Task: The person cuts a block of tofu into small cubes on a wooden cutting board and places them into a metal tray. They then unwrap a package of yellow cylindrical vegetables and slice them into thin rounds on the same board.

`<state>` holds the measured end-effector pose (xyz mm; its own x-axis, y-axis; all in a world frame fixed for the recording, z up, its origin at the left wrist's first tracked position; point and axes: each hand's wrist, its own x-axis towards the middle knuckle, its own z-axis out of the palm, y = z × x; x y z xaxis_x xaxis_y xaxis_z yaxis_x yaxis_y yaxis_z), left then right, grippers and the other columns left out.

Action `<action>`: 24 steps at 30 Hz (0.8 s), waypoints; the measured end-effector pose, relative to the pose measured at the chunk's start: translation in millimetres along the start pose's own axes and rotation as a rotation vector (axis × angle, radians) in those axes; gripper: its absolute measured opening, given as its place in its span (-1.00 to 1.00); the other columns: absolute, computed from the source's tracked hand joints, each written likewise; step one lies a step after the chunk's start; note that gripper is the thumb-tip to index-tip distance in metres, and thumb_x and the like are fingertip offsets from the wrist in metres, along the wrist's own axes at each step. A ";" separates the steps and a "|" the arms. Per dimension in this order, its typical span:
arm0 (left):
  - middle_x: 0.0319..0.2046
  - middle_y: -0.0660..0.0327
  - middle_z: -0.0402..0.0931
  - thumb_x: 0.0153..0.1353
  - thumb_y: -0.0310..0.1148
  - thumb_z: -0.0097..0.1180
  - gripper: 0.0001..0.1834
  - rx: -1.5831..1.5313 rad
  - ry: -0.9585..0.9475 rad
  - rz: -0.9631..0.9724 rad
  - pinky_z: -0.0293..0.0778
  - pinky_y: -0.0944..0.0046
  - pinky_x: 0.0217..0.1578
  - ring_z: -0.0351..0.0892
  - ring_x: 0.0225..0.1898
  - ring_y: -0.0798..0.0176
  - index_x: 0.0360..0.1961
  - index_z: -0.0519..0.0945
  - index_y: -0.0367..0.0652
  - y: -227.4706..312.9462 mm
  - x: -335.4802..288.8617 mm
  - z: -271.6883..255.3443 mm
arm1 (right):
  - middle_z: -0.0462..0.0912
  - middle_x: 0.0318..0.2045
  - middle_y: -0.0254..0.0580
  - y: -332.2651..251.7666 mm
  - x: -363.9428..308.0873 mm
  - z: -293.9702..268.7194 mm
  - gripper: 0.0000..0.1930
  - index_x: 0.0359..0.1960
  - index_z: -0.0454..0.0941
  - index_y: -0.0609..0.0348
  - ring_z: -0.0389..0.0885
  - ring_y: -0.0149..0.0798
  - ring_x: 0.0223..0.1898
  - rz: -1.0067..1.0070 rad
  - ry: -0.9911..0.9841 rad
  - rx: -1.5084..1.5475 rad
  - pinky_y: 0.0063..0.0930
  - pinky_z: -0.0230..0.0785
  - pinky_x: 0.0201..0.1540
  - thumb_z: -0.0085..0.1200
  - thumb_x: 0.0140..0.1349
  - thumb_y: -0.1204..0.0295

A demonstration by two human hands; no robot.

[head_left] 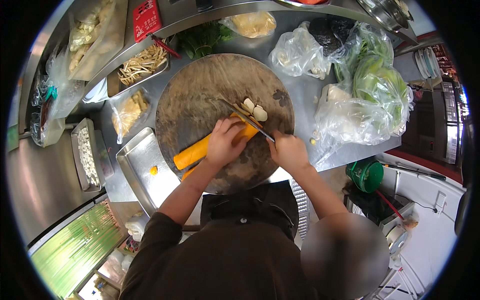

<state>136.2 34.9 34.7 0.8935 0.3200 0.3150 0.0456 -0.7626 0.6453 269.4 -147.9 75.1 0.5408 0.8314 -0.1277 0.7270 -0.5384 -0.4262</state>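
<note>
A long, peeled orange vegetable (194, 152), thick as a large carrot or squash neck, lies slantwise on the round wooden chopping block (192, 90). My left hand (225, 141) is bent over its upper part, fingers curled and pressing on it. My right hand (290, 151) is closed around the handle of a kitchen knife (245, 119), whose blade shows nearly edge-on at the vegetable's far end, just beyond my left fingertips. Pale, rounded slices (259, 113) lie past the blade. Another orange piece (188, 173) shows partly beneath my left forearm.
Left of the block is a metal tray (131, 154) with a small orange bit (153, 170). A tray of pale strips (142, 65) stands behind it. Bagged green vegetables (375, 80) and a clear plastic bag (300, 52) lie at right. A metal shelf edge (210, 18) crosses the back.
</note>
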 end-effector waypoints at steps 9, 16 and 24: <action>-0.01 0.08 0.49 -0.07 -0.43 0.38 -0.64 0.061 -0.025 -0.021 0.48 0.00 0.03 0.47 0.00 -0.15 -0.17 0.65 -0.12 1.6 -2.6 -2.0 | 0.66 -0.56 0.06 -24.7 -35.9 -42.6 -0.81 -0.27 0.55 0.21 0.69 0.14 -0.48 0.079 -0.147 -0.023 -0.03 0.56 -0.36 0.12 0.32 0.32; 0.00 0.09 0.50 -0.08 -0.43 0.38 -0.62 0.042 -0.041 -0.045 0.48 -0.02 0.03 0.47 0.00 -0.15 -0.14 0.66 -0.08 6.5 0.9 -1.0 | 0.67 -0.56 0.08 -25.2 -14.3 -32.0 -0.79 -0.20 0.52 0.23 0.71 0.16 -0.47 0.088 -0.239 -0.075 -0.02 0.57 -0.36 0.12 0.30 0.33; 0.00 0.10 0.51 -0.05 -0.39 0.45 -0.60 0.030 -0.046 -0.036 0.44 0.01 -0.01 0.46 -0.03 -0.12 -0.12 0.66 -0.11 4.0 -7.2 -4.3 | 0.70 -0.56 0.03 -14.1 2.2 3.2 -0.84 -0.24 0.55 0.20 0.75 0.04 -0.48 0.012 -0.104 -0.114 -0.15 0.62 -0.39 0.12 0.16 0.44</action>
<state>128.1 32.0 38.1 0.9107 0.3215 0.2593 0.0905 -0.7680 0.6341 259.0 -138.0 77.9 0.5071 0.8314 -0.2271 0.7672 -0.5556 -0.3206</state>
